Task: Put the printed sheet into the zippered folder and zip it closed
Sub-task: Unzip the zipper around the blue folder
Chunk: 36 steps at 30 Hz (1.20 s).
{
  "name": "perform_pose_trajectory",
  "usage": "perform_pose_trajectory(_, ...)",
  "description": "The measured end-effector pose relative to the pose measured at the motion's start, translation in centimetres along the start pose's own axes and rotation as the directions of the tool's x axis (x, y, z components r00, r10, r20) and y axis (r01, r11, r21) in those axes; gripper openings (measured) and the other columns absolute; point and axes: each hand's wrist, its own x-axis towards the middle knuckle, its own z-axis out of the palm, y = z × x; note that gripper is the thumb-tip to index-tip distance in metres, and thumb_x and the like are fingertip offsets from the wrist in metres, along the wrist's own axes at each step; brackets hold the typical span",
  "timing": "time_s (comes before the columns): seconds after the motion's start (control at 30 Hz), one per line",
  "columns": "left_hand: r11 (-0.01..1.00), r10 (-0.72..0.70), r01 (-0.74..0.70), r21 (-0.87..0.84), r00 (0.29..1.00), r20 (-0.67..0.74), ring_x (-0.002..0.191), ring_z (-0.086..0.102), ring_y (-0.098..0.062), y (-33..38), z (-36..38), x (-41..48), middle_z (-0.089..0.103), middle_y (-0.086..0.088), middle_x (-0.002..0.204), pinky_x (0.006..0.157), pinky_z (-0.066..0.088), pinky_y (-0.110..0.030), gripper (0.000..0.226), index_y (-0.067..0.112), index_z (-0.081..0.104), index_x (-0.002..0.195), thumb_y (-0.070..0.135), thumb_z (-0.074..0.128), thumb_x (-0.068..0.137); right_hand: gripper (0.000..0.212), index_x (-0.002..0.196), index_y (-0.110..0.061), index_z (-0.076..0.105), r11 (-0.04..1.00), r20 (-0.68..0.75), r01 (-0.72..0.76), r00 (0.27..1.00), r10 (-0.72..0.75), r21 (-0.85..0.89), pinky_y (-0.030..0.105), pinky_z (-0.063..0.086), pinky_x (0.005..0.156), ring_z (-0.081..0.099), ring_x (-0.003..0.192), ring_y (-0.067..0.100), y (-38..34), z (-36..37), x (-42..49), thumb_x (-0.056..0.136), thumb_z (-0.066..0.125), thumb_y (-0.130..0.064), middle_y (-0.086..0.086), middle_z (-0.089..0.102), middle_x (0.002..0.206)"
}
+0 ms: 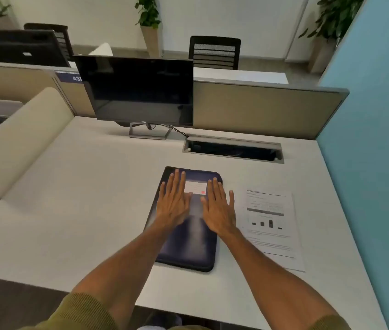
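Note:
A dark blue zippered folder lies flat and closed on the white desk, with a white label near its far end. My left hand rests palm down on its left half, fingers spread. Flat on the right half lies my right hand, its little finger reaching past the folder's edge. Neither hand holds anything. The printed sheet, white with text and a small bar chart, lies on the desk just to the right of the folder, apart from it.
A dark monitor stands at the back of the desk. An open cable hatch sits behind the folder. A blue wall bounds the right side, a beige partition the back.

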Motion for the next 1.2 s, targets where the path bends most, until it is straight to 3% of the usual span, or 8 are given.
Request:
perform_pose_trajectory(0.23,0.998,-0.054,0.056,-0.021,0.994,0.098,0.171,-0.016,-0.024,-4.5,0.3,2.4,-0.026,-0.005,0.181,0.141,-0.003,-0.048,0.072,0.019,-0.020,0.173,0.047,0.017,0.118,0.067,0.171,-0.021,-0.007,0.998,0.161,0.025,0.986,-0.034,0.054,0.049,-0.005,0.137,-0.009,0.168,0.018,-3.5,1.9,2.8,0.115,0.019,-0.047,-0.001,-0.014,0.179)
perform_pose_trajectory(0.57,0.990,-0.073,0.098,-0.102,0.973,0.221,0.172,-0.012,-0.029,-10.3,0.6,6.5,-0.020,-0.011,0.182,0.141,-0.001,-0.045,0.069,0.020,-0.018,0.173,0.043,0.018,0.119,0.069,0.171,-0.021,-0.006,0.987,0.263,0.144,0.952,-0.156,0.066,0.049,0.000,0.137,-0.006,0.168,0.015,-7.2,4.0,8.1,0.116,0.030,-0.041,-0.002,-0.014,0.179)
perform_pose_trajectory(0.7,0.983,-0.063,0.099,-0.152,0.972,0.226,0.172,-0.001,-0.031,-11.0,0.4,8.4,-0.010,-0.012,0.183,0.141,0.007,-0.045,0.075,0.019,-0.015,0.174,0.039,0.030,0.118,0.061,0.171,-0.019,0.018,0.975,0.225,0.168,0.954,-0.198,0.147,0.045,0.004,0.137,0.006,0.168,0.015,-8.0,4.0,10.5,0.115,0.040,-0.032,-0.002,0.007,0.180)
perform_pose_trajectory(0.77,0.977,-0.081,0.118,-0.180,0.976,0.201,0.169,0.019,-0.036,-11.2,0.2,9.2,0.006,-0.013,0.183,0.137,0.024,-0.049,0.079,0.018,-0.008,0.175,0.035,0.040,0.116,0.052,0.166,-0.018,0.035,0.968,0.160,0.178,0.965,-0.207,0.176,0.042,0.008,0.137,0.016,0.166,0.015,-8.3,3.7,12.0,0.115,0.043,-0.025,-0.002,0.023,0.177)
perform_pose_trajectory(0.87,0.963,-0.127,0.162,-0.216,0.978,0.168,0.148,0.046,-0.041,-11.5,0.0,10.5,0.032,-0.015,0.172,0.119,0.046,-0.053,0.077,0.016,0.005,0.175,0.024,0.047,0.112,0.041,0.152,-0.018,0.058,0.963,0.088,0.185,0.975,-0.205,0.198,0.039,0.022,0.132,0.036,0.158,0.016,-8.7,2.7,14.4,0.113,0.046,-0.018,-0.003,0.047,0.165)
perform_pose_trajectory(1.0,0.931,-0.157,0.210,-0.298,0.968,0.193,0.145,0.049,-0.040,-12.3,0.1,12.3,0.044,-0.016,0.161,0.115,0.048,-0.053,0.056,0.012,0.035,0.165,0.023,0.046,0.111,0.032,0.133,-0.018,0.073,0.966,0.078,0.183,0.977,-0.200,0.185,0.042,0.041,0.117,0.055,0.136,0.021,-9.1,1.3,18.0,0.110,0.051,-0.011,-0.001,0.067,0.142)
perform_pose_trajectory(1.2,0.927,-0.127,0.185,-0.325,0.973,0.192,0.143,0.052,-0.038,-13.0,0.8,14.8,0.053,-0.015,0.152,0.116,0.047,-0.051,0.047,0.011,0.051,0.154,0.024,0.050,0.110,0.031,0.121,-0.018,0.075,0.972,0.125,0.180,0.972,-0.200,0.154,0.045,0.039,0.115,0.057,0.128,0.023,-9.5,0.8,22.5,0.107,0.051,-0.005,0.000,0.070,0.131)
